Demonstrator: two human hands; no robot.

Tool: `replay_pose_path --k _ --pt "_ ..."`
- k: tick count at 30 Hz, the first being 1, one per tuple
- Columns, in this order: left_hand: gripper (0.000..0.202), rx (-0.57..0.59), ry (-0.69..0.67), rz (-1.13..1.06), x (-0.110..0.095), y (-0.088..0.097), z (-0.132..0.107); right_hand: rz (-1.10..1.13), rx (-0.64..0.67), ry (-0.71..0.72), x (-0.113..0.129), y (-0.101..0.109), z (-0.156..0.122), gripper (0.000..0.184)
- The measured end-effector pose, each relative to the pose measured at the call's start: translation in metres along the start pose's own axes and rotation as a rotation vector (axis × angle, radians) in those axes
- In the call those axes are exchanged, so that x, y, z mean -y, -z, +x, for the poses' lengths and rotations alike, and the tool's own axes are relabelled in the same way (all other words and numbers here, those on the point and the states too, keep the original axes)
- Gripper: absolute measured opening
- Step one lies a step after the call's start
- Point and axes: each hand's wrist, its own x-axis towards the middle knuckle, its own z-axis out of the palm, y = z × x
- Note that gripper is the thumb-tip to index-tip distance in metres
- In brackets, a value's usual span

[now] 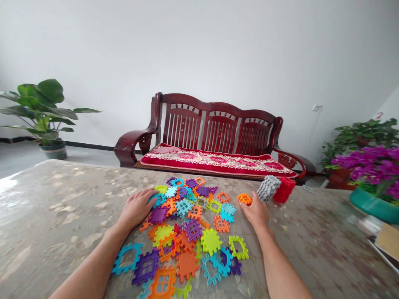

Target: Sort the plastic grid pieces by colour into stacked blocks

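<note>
Interlocking plastic tiles with notched edges, in several colours, lie in a loose spread on the table. My left hand [139,206] rests palm down at the left edge of the spread, fingers stretched out beside a blue tile [159,200] and a purple tile [158,214]. On the right side, my right hand [257,211] has its thumb and fingers around an orange interlocking tile [245,199]; whether it is one piece or more I cannot tell. Just beyond that hand stand a grey stack [268,187] and a red stack [284,189] of notched pieces.
The table [77,207] has a shiny patterned cover. Behind it is a dark wooden bench [205,128] with a red patterned cushion [218,162]. Purple flowers in a teal pot [374,206] stand at the right, near a cardboard-coloured item [388,243]. A potted plant [46,112] is far left.
</note>
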Motion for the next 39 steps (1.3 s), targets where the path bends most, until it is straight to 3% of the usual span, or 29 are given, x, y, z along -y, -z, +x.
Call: replay_pose_path --k 5,9,11,14,17,20,25,30,35,39 --pt "0.045 -0.005 0.003 -0.013 0.0 0.0 0.0 0.005 -0.103 0.048 -0.002 0.0 -0.002 0.072" --pt "0.044 -0.013 0.003 -0.03 0.0 -0.001 -0.001 0.252 -0.232 0.292 0.013 0.0 -0.009 0.043" --pt "0.044 -0.022 0.002 -0.037 0.0 -0.001 -0.001 0.408 -0.168 0.43 0.031 0.002 -0.019 0.028" --pt "0.043 -0.029 -0.003 -0.042 0.0 0.0 -0.002 0.535 0.029 0.64 0.062 0.007 -0.041 0.021" --pt "0.043 -0.027 -0.011 -0.041 -0.002 0.002 -0.003 0.533 0.202 0.773 0.085 0.014 -0.061 0.032" --pt "0.043 -0.029 -0.008 -0.038 -0.005 0.004 -0.004 0.488 0.286 0.862 0.095 0.016 -0.071 0.046" --pt "0.042 -0.041 -0.004 -0.035 -0.007 0.006 -0.005 0.405 0.29 0.877 0.098 0.009 -0.073 0.038" --pt "0.043 -0.042 -0.006 -0.034 -0.005 0.003 -0.004 0.41 0.217 0.711 0.097 0.012 -0.071 0.026" --pt "0.043 -0.038 -0.003 -0.029 -0.005 0.004 -0.004 0.245 0.386 0.619 0.096 0.029 -0.073 0.006" --pt "0.044 -0.029 -0.001 -0.026 -0.007 0.006 -0.004 0.127 0.48 0.617 0.101 0.035 -0.079 0.014"
